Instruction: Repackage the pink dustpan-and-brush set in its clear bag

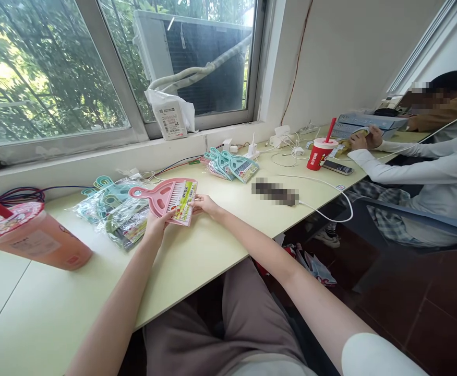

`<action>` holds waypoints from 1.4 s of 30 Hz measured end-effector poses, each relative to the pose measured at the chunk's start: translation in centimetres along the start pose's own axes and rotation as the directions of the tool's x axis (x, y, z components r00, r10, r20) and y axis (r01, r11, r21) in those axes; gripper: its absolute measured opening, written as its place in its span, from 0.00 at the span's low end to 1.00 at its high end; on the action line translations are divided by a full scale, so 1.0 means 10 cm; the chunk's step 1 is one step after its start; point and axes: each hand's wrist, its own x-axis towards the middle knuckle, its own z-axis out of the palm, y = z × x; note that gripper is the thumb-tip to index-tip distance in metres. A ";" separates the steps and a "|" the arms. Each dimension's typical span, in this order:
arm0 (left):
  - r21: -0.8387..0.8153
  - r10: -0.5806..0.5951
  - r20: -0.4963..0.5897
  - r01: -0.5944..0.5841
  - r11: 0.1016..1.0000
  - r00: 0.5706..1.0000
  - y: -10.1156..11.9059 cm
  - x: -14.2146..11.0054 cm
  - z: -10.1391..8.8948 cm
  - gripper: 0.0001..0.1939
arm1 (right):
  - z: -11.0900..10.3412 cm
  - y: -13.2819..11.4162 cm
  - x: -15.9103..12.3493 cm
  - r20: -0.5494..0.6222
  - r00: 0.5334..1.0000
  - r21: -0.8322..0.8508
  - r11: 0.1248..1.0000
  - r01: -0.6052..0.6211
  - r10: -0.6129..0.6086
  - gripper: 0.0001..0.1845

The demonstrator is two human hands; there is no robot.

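Between my two hands is a pink mini dustpan-and-brush set (161, 196) with white bristles and a yellow-green label card (184, 201). My left hand (158, 223) grips its lower left edge, thumb on the front. At the right edge, my right hand (206, 204) is closed on the card side, its fingers partly behind the set. The set is tilted toward me just above the table. Left of it lie bagged green and teal dustpan sets (124, 222). More teal and pink sets (230, 164) are piled beyond it, near the wall.
A large cup of orange drink (44, 237) stands at the left. To the right are a blurred-out object (275, 192) with a white cable (340, 219), a red cup (319, 154) and a phone (337, 167). A co-worker's hands (365, 138) hold something yellowish near blue boxes (369, 125).
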 end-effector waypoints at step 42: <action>0.975 0.470 0.148 -0.207 0.077 0.870 0.02 0.13 -0.61 0.16 | -0.15 0.00 -0.05 -0.314 0.943 0.158 0.973 0.168 -0.111 0.08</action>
